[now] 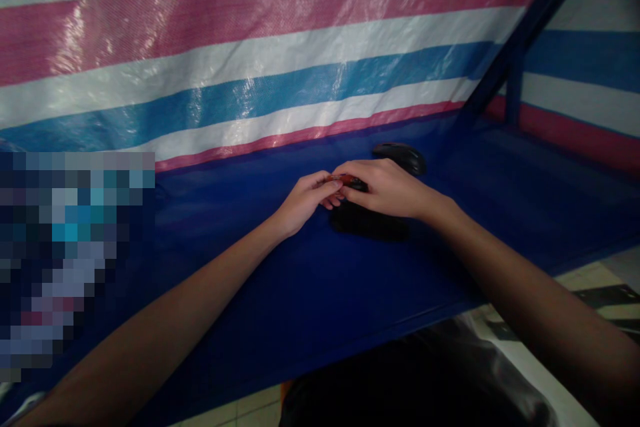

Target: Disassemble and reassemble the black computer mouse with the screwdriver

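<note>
My left hand (306, 200) and my right hand (383, 187) meet above the blue surface, fingers closed around a small orange-red and black object (339, 179). The fingers cover much of it, so its exact kind is unclear. My left thumb and fingers pinch its left end, while the right fingers grip it from above and the right. Just behind my right hand lies a smooth black computer mouse (403, 156), partly hidden by the hand. Below the hands rests a flat, dark black item (370, 223); its details are lost in shadow.
A blue sheet (310, 287) covers the work surface. Striped red, white and blue plastic sheeting (260, 27) rises behind it, with a dark slanted post (530, 33) at right. A pixelated area blurs the left side. Tiled floor (255, 407) shows below the front edge.
</note>
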### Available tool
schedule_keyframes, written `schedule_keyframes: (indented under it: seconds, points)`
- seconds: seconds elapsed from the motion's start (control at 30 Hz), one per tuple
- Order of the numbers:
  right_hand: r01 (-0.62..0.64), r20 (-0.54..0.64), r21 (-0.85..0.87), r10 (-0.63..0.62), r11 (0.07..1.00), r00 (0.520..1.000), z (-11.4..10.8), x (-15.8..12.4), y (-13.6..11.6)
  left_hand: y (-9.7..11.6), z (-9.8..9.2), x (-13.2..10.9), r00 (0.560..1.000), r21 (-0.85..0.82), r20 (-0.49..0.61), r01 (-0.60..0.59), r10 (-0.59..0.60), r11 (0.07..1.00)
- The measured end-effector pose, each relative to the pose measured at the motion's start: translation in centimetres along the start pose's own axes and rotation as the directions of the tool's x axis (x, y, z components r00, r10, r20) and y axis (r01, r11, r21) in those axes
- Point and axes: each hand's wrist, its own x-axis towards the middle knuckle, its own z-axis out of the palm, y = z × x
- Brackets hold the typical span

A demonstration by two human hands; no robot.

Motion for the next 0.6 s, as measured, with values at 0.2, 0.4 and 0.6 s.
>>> schedule_keyframes:
  seconds: [0.2, 0.4, 0.6]
  points:
    - [-0.007, 0.002, 0.002, 0.007, 1.0, 1.0, -0.06, 0.08, -0.07, 0.11, 0.04, -0.06, 1.0, -0.012, -0.003, -0.004, 0.003, 1.0]
    - [-0.036, -0.001, -0.008, 0.036, 0.999, 0.999, -0.12, 0.02, -0.11, 0.31, 0.15, -0.26, 1.0, -0.036, -0.015, -0.008, 0.008, 0.999]
    - [-0.137, -0.032, -0.04, 0.136, 0.99, 0.99, -0.43, -0.16, -0.13, 0.38, 0.16, -0.22, 0.998, -0.121, -0.067, -0.007, -0.001, 0.993]
